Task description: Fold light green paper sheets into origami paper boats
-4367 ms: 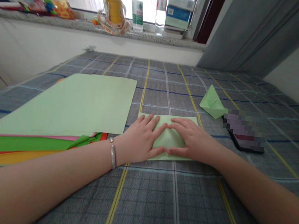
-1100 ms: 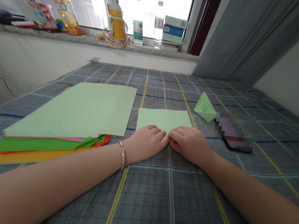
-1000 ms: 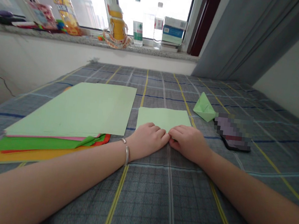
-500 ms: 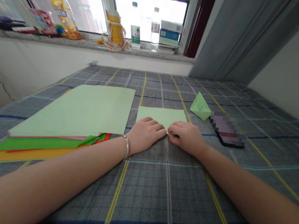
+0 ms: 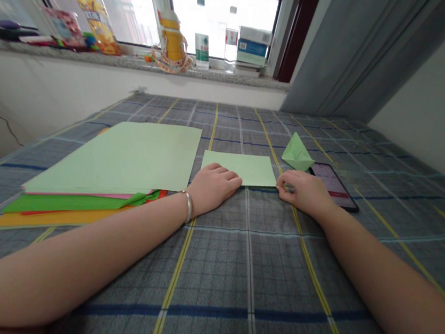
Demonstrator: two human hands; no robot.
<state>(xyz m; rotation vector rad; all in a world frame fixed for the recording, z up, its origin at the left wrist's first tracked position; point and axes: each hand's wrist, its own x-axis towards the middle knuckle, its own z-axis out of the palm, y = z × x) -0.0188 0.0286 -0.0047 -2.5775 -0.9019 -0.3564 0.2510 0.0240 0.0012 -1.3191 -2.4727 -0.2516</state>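
Note:
A pale green sheet of paper (image 5: 252,168), apparently folded over, lies on the plaid cloth in front of me. My left hand (image 5: 217,185) rests palm down on its near left part, fingers lying flat and side by side. At the near right corner is my right hand (image 5: 302,189), its fingers curled and pinched against the paper's edge. The fingertips there are partly hidden. Just beyond my right hand stands a folded green paper boat (image 5: 297,153).
A stack of coloured paper (image 5: 147,153) lies to the left, light green on top. A phone (image 5: 335,188) lies right of the boat, partly behind my right hand. Bottles, a yellow flask (image 5: 173,38) and boxes (image 5: 253,47) line the windowsill (image 5: 224,77) at the back.
My right hand has slid right along the paper's near edge, from beside my left hand to the right corner. My left hand stays on the paper, nearly still.

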